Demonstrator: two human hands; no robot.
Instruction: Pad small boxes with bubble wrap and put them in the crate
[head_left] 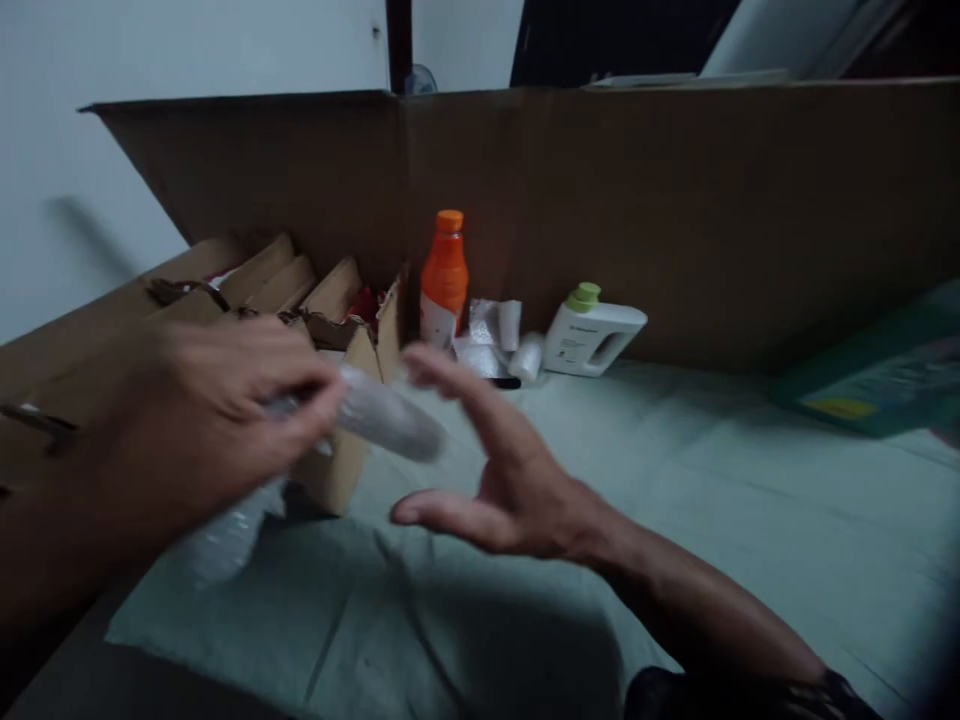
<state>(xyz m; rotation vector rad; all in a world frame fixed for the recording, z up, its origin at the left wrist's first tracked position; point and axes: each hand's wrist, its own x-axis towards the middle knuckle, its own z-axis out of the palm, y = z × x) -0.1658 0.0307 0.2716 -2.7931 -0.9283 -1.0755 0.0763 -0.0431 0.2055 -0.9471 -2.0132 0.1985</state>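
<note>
My left hand (pixel 247 400) is closed around a rolled piece of bubble wrap (pixel 390 415), blurred by motion; whether anything is wrapped inside cannot be made out. More clear plastic (pixel 229 535) hangs below that wrist. Just right of the roll's end, my right hand (pixel 502 470) is open, thumb and fingers spread apart with nothing between them. Behind the hands stand an orange bottle (pixel 445 280) and a white jug with a green cap (pixel 592 335). Several pieces of bubble wrap (pixel 487 330) lie between these two.
A cardboard box with dividers (pixel 341 290) stands at the left, with something red inside. A tall cardboard panel (pixel 637 220) closes off the back. At the far right is a green translucent container (pixel 877 370). Pale green cloth (pixel 712 470) covers the surface.
</note>
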